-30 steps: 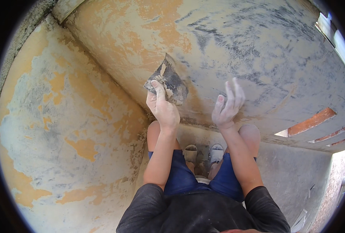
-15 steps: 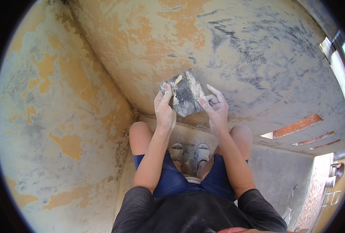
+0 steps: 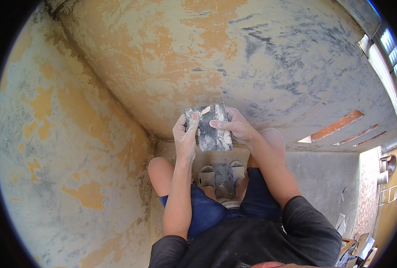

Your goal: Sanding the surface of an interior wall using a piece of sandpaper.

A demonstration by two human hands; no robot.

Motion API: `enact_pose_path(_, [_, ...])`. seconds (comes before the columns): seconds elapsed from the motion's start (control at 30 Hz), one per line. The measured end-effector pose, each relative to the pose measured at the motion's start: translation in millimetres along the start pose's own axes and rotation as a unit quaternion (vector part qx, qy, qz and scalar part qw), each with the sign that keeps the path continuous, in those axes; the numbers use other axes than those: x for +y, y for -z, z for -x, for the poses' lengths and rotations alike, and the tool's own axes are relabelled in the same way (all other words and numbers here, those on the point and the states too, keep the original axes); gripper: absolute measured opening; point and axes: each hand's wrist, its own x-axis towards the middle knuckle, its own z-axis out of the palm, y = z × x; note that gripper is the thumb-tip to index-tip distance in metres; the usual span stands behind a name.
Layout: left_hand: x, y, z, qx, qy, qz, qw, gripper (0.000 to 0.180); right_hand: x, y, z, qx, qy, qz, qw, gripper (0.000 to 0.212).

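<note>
Between my hands is a flat rectangular piece of sandpaper (image 3: 213, 134), dark grey and caked with pale dust, with a cream patch near its top edge. My left hand (image 3: 186, 136) grips its left side, thumb on the face towards me and fingers partly behind. On the other side, my right hand (image 3: 235, 125) presses its thumb across the face, while its other fingers go behind the sheet and are mostly hidden. Whitish dust coats both hands. The sheet is held above my knees, in front of the wall.
A patchy grey and orange wall (image 3: 288, 85) rises ahead, with slots showing red brick (image 3: 337, 126) low on its right. Another patchy wall (image 3: 60, 147) meets it at a corner on the left. My sandals (image 3: 206, 175) rest below. Assorted items (image 3: 359, 250) lie at lower right.
The sandpaper has come lower and turned from tilted to nearly upright. My right hand has closed around its right side, its formerly raised finger now behind it.
</note>
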Motion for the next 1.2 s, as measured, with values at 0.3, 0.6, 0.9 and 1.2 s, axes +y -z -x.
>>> enact_pose_path(0.3, [-26.3,16.6,-9.8,0.041,-0.110,-0.039,0.992,0.018,28.2,-10.9,-19.9,-0.070,0.017,-0.135,0.988,0.028])
enact_pose_path(0.6, [-24.9,12.1,-16.7,0.025,-0.078,0.017,0.996,0.019,17.7,-12.9,-4.2,-0.013,-0.001,-0.185,0.983,0.033])
enact_pose_path(0.9, [-39.5,-1.4,-30.2,0.051,-0.021,0.110,0.992,0.017,43.0,6.8,2.6,0.017,0.016,-0.146,0.989,0.033])
enact_pose_path(1.2, [-53.6,-17.1,-30.6,0.055,-0.153,-0.008,0.987,0.012,44.9,8.8,6.7,0.032,0.039,-0.098,0.994,0.026])
